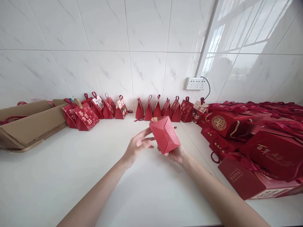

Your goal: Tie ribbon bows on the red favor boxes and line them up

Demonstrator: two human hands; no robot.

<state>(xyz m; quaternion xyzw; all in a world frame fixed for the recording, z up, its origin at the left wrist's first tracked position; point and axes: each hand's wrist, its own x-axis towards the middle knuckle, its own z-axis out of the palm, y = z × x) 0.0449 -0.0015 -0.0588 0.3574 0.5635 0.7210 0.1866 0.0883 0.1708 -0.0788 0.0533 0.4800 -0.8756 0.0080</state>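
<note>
A red paper gift box [165, 135] is held up above the white tabletop, tilted, with its folded panels turned toward me. My right hand [175, 154] grips it from below and the right; most of those fingers are hidden behind the box. My left hand [139, 145] is at the box's left side with its fingers stretched out and apart. Its index finger reaches to the box's left edge, and whether it touches I cannot tell. Beyond the hands, several small red tent-shaped gift boxes [157, 108] with ribbon loops stand along the wall.
Brown cardboard cartons [33, 126] lie at the left, beside red gift boxes [85, 116]. Larger red boxes with ribbons [258, 186] are piled along the right side. A white power strip [195, 84] is on the tiled wall, with a dark cable [209, 90].
</note>
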